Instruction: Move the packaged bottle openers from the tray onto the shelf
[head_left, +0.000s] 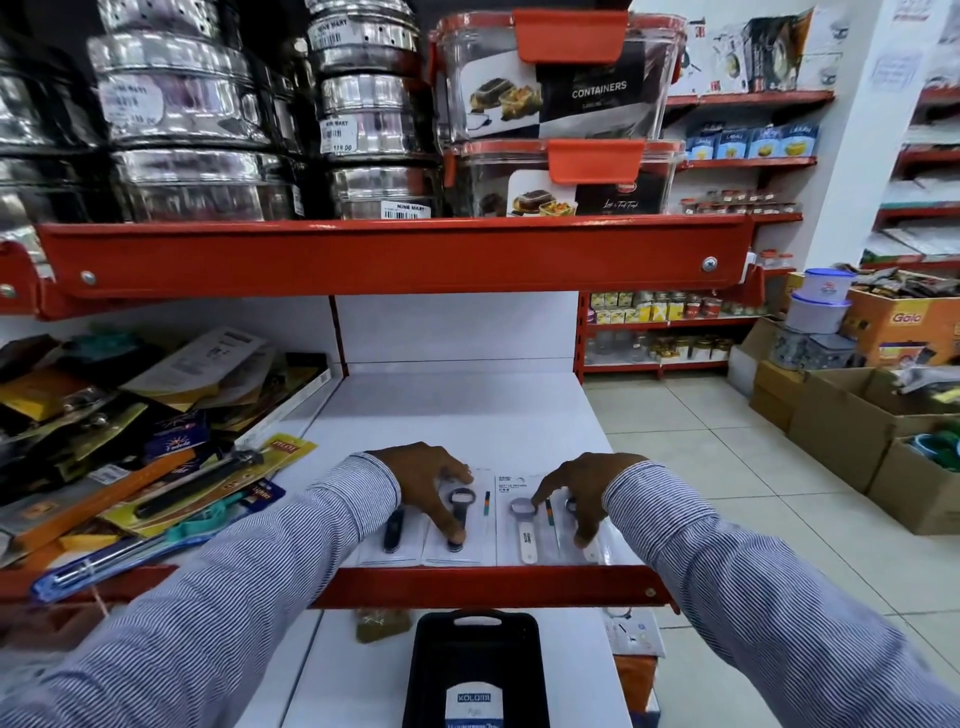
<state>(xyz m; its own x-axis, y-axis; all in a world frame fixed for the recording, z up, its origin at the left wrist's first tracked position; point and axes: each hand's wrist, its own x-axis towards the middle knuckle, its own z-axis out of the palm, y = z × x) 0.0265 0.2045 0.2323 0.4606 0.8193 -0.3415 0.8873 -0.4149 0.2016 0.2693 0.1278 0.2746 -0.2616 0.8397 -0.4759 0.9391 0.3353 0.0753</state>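
Several packaged bottle openers lie in a row at the front of the white shelf (457, 415), just behind its red lip. My left hand (426, 483) rests fingers-down on a pack with a dark opener (460, 512); another dark opener pack (393, 530) lies left of it. My right hand (576, 493) presses on the rightmost pack, with a white-handled opener pack (524, 530) between the hands. Neither hand lifts anything. A black tray (475, 670) with a label sits on the lower shelf below, its inside showing no openers.
A heap of carded kitchen tools (156, 457) fills the shelf's left side. The red shelf above (395, 254) carries steel tins and clear containers. Cardboard boxes (857, 426) stand on the tiled floor at right.
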